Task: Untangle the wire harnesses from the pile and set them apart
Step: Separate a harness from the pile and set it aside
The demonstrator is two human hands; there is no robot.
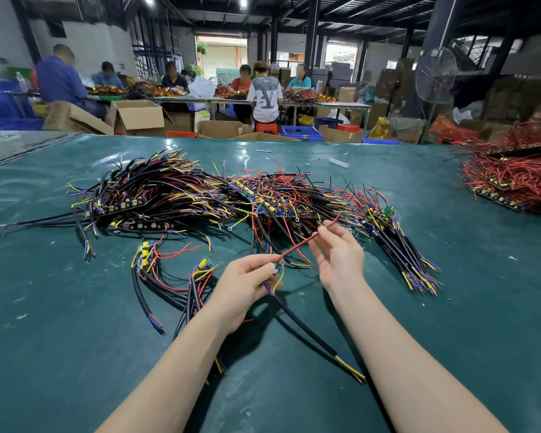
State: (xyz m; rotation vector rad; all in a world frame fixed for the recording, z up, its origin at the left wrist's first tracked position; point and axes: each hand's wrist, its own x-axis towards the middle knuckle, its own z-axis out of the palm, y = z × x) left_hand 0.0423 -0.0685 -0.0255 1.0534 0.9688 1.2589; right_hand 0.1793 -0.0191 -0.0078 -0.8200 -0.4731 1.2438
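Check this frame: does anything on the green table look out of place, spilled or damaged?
Nothing looks damaged or spilled. The wire pile is tangled, as the job expects. A white scrap lies alone on the table beyond the pile.

Tangled multicoloured pile; one harness seemingly free.

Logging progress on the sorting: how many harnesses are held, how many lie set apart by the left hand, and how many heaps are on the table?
Held harness: 1
Harnesses set apart: 2
Mixed-colour heap: 1
Red heap: 1
Total: 5
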